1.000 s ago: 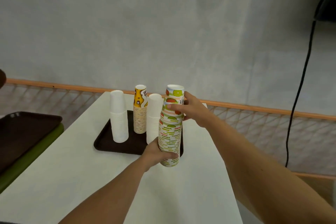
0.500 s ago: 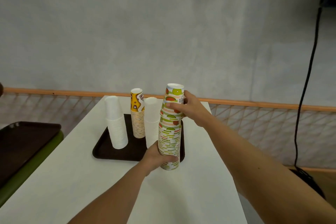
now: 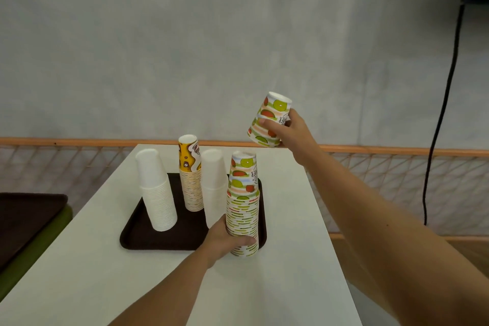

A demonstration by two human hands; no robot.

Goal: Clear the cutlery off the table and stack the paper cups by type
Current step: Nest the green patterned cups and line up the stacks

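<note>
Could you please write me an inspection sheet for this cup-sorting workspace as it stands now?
Surface: white table carrying a dark tray.
Job's things: two white cup stacks and a yellow-print stack on the tray; fruit-print stack at its front right corner; cutlery, nothing seen.
Clutter: nothing seen.
Hands: left hand grips the fruit-print stack's base; right hand holds loose fruit-print cups aloft, tilted.
Cables: black cable hanging down the right wall.
Surroundings: grey wall, orange rail with netting, another dark tray at left.
</note>
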